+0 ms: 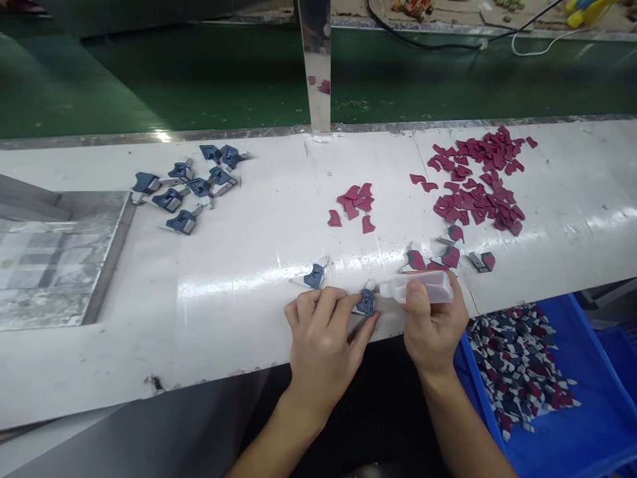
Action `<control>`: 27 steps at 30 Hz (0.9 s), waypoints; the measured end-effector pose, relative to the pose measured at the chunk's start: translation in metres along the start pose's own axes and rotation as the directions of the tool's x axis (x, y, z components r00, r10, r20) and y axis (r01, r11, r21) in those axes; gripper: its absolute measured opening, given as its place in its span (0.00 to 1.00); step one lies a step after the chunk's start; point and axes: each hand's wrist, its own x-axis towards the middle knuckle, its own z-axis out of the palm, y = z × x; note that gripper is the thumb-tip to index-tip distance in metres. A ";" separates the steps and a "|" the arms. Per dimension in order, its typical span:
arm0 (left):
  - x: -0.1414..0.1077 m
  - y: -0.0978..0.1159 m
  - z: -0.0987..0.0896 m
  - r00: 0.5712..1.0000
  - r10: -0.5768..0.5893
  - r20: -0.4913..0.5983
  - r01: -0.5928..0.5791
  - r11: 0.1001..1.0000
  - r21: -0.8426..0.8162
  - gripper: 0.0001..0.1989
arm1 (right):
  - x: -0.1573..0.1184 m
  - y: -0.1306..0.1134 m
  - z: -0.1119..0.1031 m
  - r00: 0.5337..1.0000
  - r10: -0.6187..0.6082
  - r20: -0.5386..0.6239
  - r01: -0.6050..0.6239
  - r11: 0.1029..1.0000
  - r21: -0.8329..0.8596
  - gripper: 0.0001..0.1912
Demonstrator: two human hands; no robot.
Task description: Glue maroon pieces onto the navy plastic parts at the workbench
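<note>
My left hand [323,325] pinches a small blue-and-grey plastic part [367,303] between thumb and forefinger at the front of the white worktop. In my right hand [438,325] lies a translucent squeeze bottle [423,287], held on its side with the thumb on top. The bottle's thin nozzle points left and reaches the blue part; whether liquid comes out cannot be seen. Just beyond my left hand sits another blue part [314,275]. Past the bottle are several grey parts with dark-red faces [415,259], one of them apart on the right [482,261].
Small dark-red flat pieces lie in a little group [353,200] and a large pile [482,179]. Several blue parts [182,221] rest at the left, near a metal tray [107,265]. A blue bin [592,372] with many parts stands low right. A metal post [317,66] rises behind.
</note>
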 end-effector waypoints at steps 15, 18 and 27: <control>0.008 0.013 0.000 0.994 -0.105 0.024 0.102 0.991 0.087 0.15 | -0.007 0.010 -0.003 0.965 0.224 -0.138 -0.185 0.951 0.246 0.17; 0.007 -0.003 -0.015 0.992 -0.123 0.041 0.115 0.981 0.155 0.21 | -0.008 0.010 -0.004 0.966 0.230 -0.116 -0.194 0.946 0.260 0.18; 0.008 -0.039 -0.032 0.988 -0.101 0.117 0.086 0.988 0.125 0.07 | -0.008 0.010 -0.002 0.975 0.200 -0.100 -0.172 0.958 0.229 0.19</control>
